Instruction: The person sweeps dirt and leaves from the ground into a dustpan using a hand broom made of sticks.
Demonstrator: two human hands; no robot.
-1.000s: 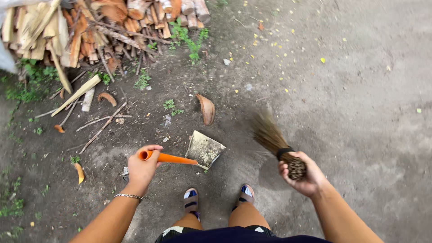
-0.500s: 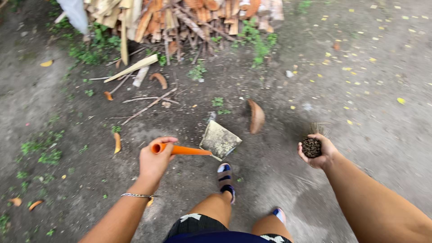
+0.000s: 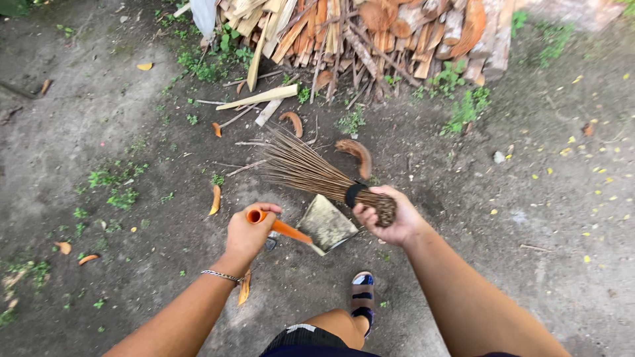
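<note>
Fingers on both hands are gripping tight: left hand (image 3: 246,235) is holding one orange-handled dustpan (image 3: 325,223) low over the dirt, right hand (image 3: 390,220) is holding one stick broom (image 3: 307,168) just above it.

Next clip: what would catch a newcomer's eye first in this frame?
At centre, the right hand grips a stick broom whose bristles fan up and left over the dirt, while the left hand holds the orange handle of a grimy dustpan resting on the ground between them. Along the top edge lies a heap of split firewood with green weeds at its foot.
</note>
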